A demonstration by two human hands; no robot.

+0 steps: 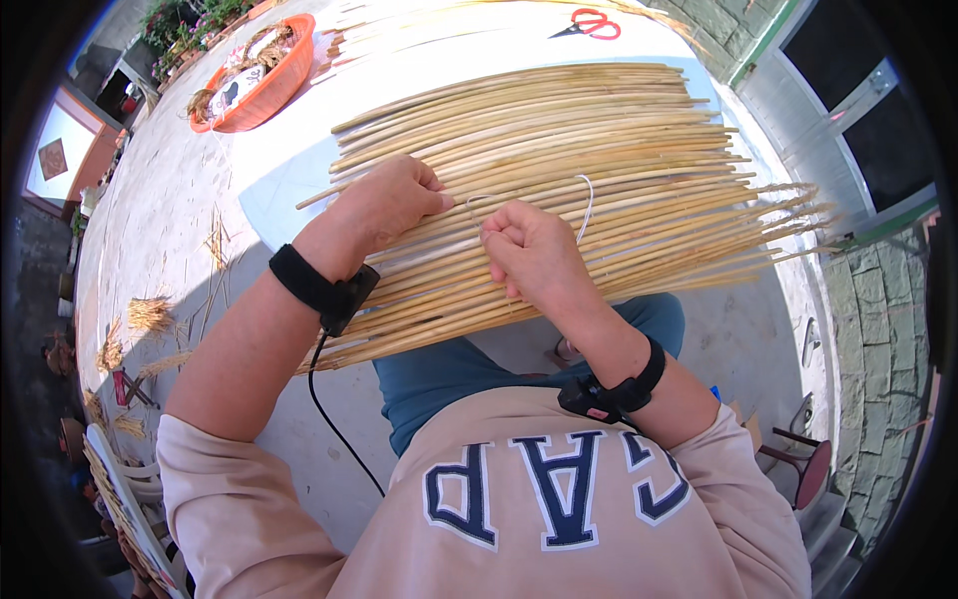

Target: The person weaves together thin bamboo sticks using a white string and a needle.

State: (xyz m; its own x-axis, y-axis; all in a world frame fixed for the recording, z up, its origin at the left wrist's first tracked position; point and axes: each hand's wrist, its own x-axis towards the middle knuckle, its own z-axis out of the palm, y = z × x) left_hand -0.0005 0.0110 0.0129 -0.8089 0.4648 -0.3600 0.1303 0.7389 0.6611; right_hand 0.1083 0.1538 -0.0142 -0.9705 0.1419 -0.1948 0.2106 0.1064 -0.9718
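Observation:
A mat of long straw-coloured stalks (pixel 539 112) lies side by side over the white table and reaches out over my lap. My left hand (pixel 394 203) is closed in a pinch above the middle of the stalks; what its fingertips hold is too small to make out. Just to its right, my right hand (pixel 536 258) is closed, thumb and forefinger pinched on a thin white string. Part of that string (pixel 587 207) curves up behind the right hand, and a small loop shows between the two hands. Fluffy seed heads stick out at the mat's right end.
Red-handled scissors (pixel 597 25) lie at the table's far side. An orange basket (pixel 261 100) with straw bundles and a white item stands at the far left of the table (pixel 289 180). Straw bundles (pixel 150 314) lie on the ground at left. A black cable (pixel 329 424) hangs from my left wristband.

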